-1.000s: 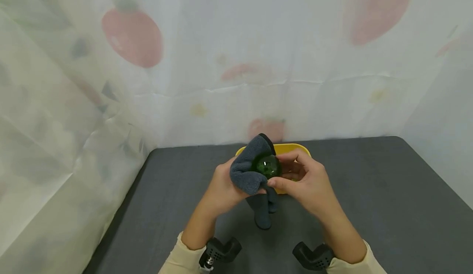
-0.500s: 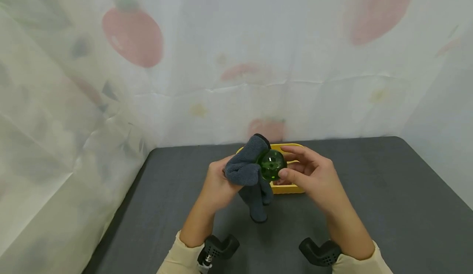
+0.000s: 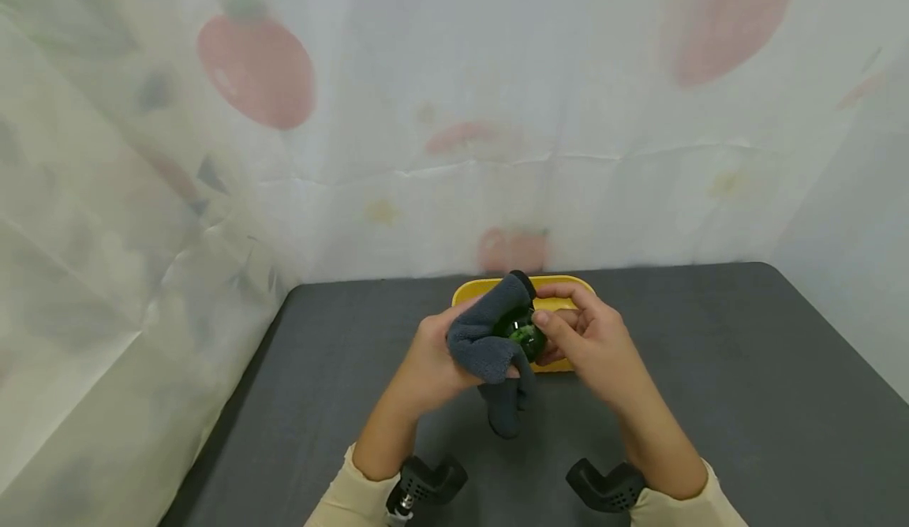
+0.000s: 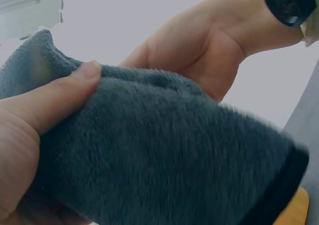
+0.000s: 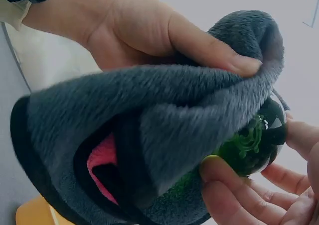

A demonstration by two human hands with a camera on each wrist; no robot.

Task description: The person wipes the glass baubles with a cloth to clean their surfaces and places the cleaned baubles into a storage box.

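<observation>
Midway through a wiping action: the left hand grips a dark grey plush microfibre cloth against a glossy green glass ball, which the right hand pinches between curled fingertips. Cloth covers the ball's 9 o'clock side; the 3 o'clock side shows bare. Directly beyond, at 12 o'clock, lies a yellow, seemingly plastic tray on the matte dark grey tabletop.
</observation>
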